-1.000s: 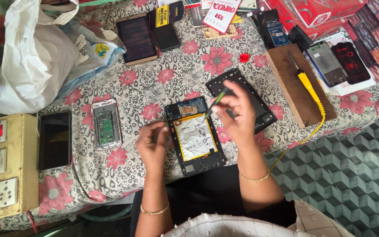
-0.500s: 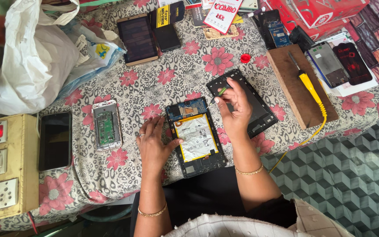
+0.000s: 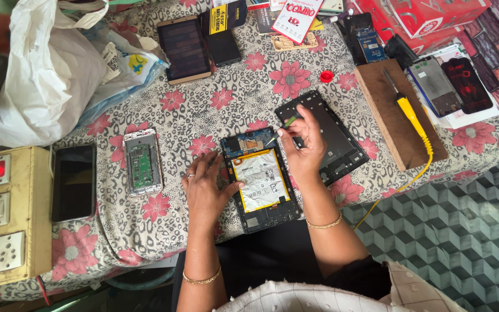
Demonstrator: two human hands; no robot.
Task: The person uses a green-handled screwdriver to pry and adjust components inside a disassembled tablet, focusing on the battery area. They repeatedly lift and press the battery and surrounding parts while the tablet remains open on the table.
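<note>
An opened tablet (image 3: 261,179) with a yellow-edged white battery and exposed circuit board lies on the flowered tablecloth in front of me. My left hand (image 3: 206,188) rests flat on its left edge, thumb touching the frame. My right hand (image 3: 302,144) pinches green tweezers (image 3: 281,128) whose tip points at the board near the tablet's top. The tablet's black back cover (image 3: 333,136) lies just right, under my right hand.
An open phone (image 3: 142,162), a dark phone (image 3: 73,182) and a yellow switch box (image 3: 7,216) sit left. A white bag (image 3: 41,69) fills the far left. A soldering iron (image 3: 408,112) lies on a wooden block (image 3: 388,115) at right, with more phones behind.
My left hand has moved right onto the tablet's left edge. My right hand has shifted slightly, bringing the tweezers' tip down to the tablet's top board.
</note>
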